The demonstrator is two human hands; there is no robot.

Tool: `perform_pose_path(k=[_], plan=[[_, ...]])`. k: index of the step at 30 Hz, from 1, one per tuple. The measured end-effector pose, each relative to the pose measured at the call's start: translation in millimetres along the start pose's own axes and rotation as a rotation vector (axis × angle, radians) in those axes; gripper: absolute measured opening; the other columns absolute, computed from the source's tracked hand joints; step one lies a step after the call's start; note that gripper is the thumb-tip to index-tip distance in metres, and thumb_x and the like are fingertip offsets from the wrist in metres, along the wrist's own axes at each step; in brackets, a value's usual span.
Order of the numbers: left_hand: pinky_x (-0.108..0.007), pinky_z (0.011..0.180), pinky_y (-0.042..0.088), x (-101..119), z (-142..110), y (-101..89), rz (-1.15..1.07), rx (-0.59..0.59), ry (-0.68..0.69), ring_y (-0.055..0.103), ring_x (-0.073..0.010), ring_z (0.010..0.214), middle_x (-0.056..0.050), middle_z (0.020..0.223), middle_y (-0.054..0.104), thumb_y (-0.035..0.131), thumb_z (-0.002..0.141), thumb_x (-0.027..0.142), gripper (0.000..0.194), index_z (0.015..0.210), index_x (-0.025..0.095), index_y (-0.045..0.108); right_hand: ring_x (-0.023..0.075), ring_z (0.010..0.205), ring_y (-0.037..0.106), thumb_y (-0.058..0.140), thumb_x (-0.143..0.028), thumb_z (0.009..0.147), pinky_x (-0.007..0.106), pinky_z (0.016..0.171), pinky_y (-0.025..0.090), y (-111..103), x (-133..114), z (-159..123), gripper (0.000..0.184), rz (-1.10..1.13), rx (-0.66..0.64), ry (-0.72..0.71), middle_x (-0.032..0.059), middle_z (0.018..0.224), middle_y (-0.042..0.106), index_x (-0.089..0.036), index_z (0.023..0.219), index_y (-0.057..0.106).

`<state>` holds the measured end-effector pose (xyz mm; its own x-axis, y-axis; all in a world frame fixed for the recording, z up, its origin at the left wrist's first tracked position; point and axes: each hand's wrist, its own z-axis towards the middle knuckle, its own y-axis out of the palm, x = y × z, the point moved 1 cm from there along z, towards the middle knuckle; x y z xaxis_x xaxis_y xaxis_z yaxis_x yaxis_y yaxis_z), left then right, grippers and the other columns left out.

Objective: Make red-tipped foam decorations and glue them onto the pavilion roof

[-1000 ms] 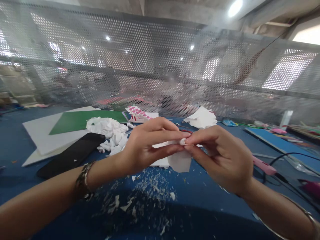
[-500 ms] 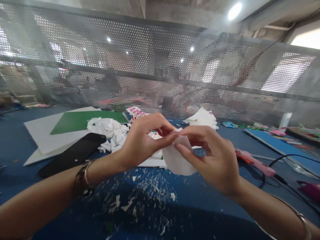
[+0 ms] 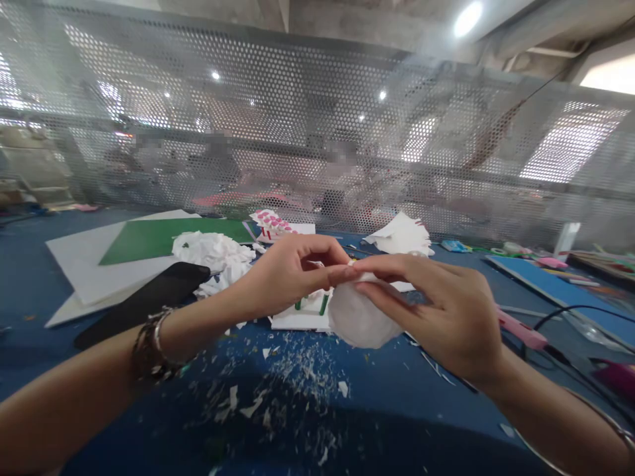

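Observation:
Both hands meet above the blue table (image 3: 387,403). My left hand (image 3: 288,274) pinches the top edge of a round white paper piece (image 3: 360,320) between thumb and forefinger. My right hand (image 3: 441,314) pinches the same piece from the right, its fingers closed over the upper edge. The paper hangs down in a curve between the hands. Under them lies a small white foam block (image 3: 302,318) with green sticks standing in it.
Paper scraps (image 3: 292,377) litter the table in front. At the left lie a black phone (image 3: 149,297), a heap of white paper bits (image 3: 213,254) and a green sheet (image 3: 163,238) on white boards. A pink glue gun (image 3: 520,329) with black cable lies at the right. A perforated metal screen (image 3: 317,132) closes the back.
The hands have shifted a little and the paper piece has opened from a flat fold into a rounded, hanging shape. The foam block with green sticks has come into sight beneath them.

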<state>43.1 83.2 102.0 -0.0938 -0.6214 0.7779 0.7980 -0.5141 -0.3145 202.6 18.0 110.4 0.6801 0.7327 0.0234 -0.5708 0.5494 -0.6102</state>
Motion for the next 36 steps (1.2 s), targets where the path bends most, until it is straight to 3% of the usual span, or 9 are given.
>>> perform_pose_path(k=[6,12,19,26,30,36], plan=[[-0.013,0.051,0.042,-1.4,-0.8,-1.0,0.017,-0.035,0.034,0.051,-0.0052,0.057,0.003,0.063,0.058,0.059,0.078,0.013,0.008,0.070,0.013,0.061,0.0124,0.070,0.067,0.060,-0.013,0.081,0.022,0.059,0.053,-1.0,2.6,-3.4,0.013,-0.075,0.043,-0.031,-0.0012,0.081,0.073,-0.025,0.086,0.060],[-0.013,0.049,0.042,-3.9,0.2,0.3,0.033,-0.057,0.084,0.051,-0.0058,0.057,0.002,0.064,0.057,0.058,0.078,0.014,0.009,0.070,0.014,0.060,0.0097,0.066,0.063,0.057,-0.013,0.084,0.020,0.061,0.051,-0.3,4.3,-1.7,0.009,-0.058,0.002,-0.065,0.0000,0.074,0.068,-0.022,0.082,0.058],[-0.016,0.052,0.045,-1.3,-0.8,-2.9,0.182,-0.054,0.176,0.055,-0.0085,0.059,0.001,0.065,0.061,0.059,0.078,0.014,0.009,0.069,0.015,0.062,0.0137,0.077,0.062,0.056,-0.012,0.083,0.027,0.071,0.051,-0.7,6.3,2.6,0.011,-0.021,0.017,-0.082,0.0035,0.082,0.066,-0.022,0.079,0.056],[-0.020,0.058,0.044,4.4,-4.3,-5.3,0.461,-0.058,0.341,0.056,-0.0101,0.062,0.000,0.065,0.063,0.057,0.082,0.014,0.012,0.074,0.015,0.065,0.0116,0.066,0.063,0.062,-0.011,0.079,0.023,0.063,0.052,-1.5,5.7,2.6,0.015,0.108,0.015,-0.008,-0.0016,0.073,0.067,-0.025,0.076,0.057],[-0.022,0.059,0.044,3.8,-4.5,-4.5,0.477,-0.074,0.349,0.058,-0.0116,0.063,-0.001,0.066,0.064,0.055,0.084,0.015,0.013,0.076,0.016,0.065,0.0127,0.064,0.063,0.061,-0.011,0.079,0.025,0.060,0.053,-2.2,3.5,2.7,0.016,0.129,0.040,0.028,-0.0021,0.071,0.067,-0.026,0.075,0.057],[-0.023,0.059,0.045,5.1,-6.7,-0.2,0.484,-0.003,0.387,0.058,-0.0116,0.062,-0.002,0.069,0.066,0.055,0.084,0.015,0.011,0.079,0.015,0.065,0.0132,0.067,0.062,0.060,-0.006,0.078,0.027,0.062,0.052,0.1,4.4,1.1,0.020,0.109,0.098,-0.003,-0.0004,0.072,0.066,-0.026,0.075,0.056]])
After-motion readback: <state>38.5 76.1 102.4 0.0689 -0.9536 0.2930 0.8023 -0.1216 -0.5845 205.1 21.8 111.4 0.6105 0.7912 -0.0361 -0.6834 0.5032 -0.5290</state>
